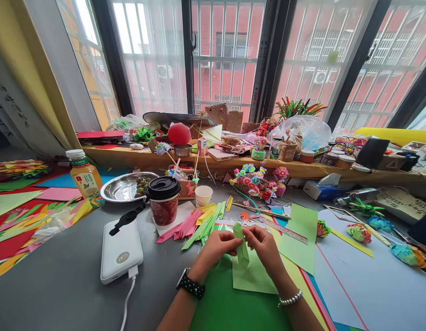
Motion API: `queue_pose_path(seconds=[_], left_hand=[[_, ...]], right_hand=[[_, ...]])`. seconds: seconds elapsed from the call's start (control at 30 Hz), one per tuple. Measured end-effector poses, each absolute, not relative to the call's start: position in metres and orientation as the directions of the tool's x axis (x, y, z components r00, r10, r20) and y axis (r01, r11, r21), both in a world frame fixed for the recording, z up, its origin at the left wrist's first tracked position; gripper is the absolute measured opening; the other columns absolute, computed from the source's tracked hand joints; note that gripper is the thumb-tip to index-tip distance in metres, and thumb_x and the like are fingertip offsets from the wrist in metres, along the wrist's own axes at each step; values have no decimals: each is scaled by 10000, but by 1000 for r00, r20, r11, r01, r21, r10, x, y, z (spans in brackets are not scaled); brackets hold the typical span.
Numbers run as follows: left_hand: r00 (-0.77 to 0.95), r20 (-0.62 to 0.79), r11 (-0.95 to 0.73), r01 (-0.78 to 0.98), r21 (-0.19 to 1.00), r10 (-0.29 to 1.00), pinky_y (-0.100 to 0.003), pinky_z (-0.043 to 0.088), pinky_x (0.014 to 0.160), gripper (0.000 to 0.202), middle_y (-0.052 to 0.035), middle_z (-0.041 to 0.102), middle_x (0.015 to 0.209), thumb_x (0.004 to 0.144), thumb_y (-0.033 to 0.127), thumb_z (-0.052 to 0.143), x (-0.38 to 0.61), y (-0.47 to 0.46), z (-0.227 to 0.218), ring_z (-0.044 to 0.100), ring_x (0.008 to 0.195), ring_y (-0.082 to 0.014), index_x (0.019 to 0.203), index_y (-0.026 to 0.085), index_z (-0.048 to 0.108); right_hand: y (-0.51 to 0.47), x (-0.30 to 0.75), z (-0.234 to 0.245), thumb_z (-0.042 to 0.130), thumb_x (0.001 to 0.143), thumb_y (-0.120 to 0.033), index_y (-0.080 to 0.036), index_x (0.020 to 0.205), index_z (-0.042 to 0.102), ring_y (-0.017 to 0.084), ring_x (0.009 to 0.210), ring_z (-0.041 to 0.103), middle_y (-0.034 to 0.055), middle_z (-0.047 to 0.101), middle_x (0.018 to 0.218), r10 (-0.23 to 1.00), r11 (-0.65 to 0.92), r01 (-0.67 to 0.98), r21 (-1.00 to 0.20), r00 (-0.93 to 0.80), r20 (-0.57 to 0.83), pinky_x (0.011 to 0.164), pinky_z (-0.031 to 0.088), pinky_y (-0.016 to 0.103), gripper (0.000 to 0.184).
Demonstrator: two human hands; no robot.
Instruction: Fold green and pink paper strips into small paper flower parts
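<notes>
A light green folded paper strip [243,255] stands nearly upright between my two hands. My left hand [221,246] pinches its left edge, thumb and forefinger closed. On the other side, my right hand [260,246] grips the strip near its upper right edge with the fingertips. Under them lies a flat light green paper sheet [254,278] on top of a dark green sheet [216,301]. Just beyond my left hand are folded green strips [202,232], with pink strips [183,225] and yellow strips beside them.
A lidded cup [164,204], a small paper cup [204,196] and a steel bowl [112,188] stand at the back left. A white power bank [122,250] with a cable lies left of my arm. Right are a ruler [289,231], stacked coloured sheets and folded paper pieces [359,233].
</notes>
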State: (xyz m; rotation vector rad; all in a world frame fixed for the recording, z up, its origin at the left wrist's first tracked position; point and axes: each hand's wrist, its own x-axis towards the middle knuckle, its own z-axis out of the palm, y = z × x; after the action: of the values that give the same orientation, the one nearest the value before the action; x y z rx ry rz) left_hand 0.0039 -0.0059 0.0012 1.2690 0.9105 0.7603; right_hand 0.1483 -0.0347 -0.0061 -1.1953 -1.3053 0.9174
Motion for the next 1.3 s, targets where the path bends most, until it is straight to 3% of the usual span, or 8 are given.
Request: queue_pose_path(seconds=[0.2, 0.77, 1.03, 1.3], left_hand=[[232, -127, 173, -188, 967, 964, -250, 477, 659, 309, -27, 626, 630, 553, 385, 699, 0, -6, 8, 597, 639, -144, 661, 107, 619], [305, -101, 165, -193, 967, 947, -280, 481, 665, 338, -65, 648, 700, 532, 339, 723, 2, -9, 6, 608, 669, -174, 741, 86, 645], [221, -173, 218, -202, 955, 960, -268, 495, 591, 727, 16, 604, 598, 444, 270, 777, 3, -4, 3, 610, 611, -161, 1082, 112, 465], [273, -191, 253, -213, 944, 943, -282, 498, 627, 712, 30, 582, 613, 461, 243, 772, 2, -4, 3, 601, 643, -152, 1084, 137, 443]], right_hand=[[-35, 146, -5, 616, 663, -428, -145, 688, 592, 140, 572, 545, 29, 598, 630, 989, 146, 125, -981, -10, 146, 544, 443, 249, 285], [-32, 149, -8, 615, 653, -444, -143, 610, 612, 112, 518, 482, -4, 552, 531, 994, 104, 110, -988, -33, 101, 512, 387, 223, 304], [-33, 148, -6, 625, 631, -464, -145, 605, 607, 108, 495, 478, -11, 543, 507, 996, 92, 114, -989, 2, 92, 492, 379, 220, 321], [-32, 152, -8, 618, 633, -483, -150, 606, 616, 107, 495, 485, -9, 551, 510, 998, 62, 72, -995, -36, 60, 499, 389, 222, 333]])
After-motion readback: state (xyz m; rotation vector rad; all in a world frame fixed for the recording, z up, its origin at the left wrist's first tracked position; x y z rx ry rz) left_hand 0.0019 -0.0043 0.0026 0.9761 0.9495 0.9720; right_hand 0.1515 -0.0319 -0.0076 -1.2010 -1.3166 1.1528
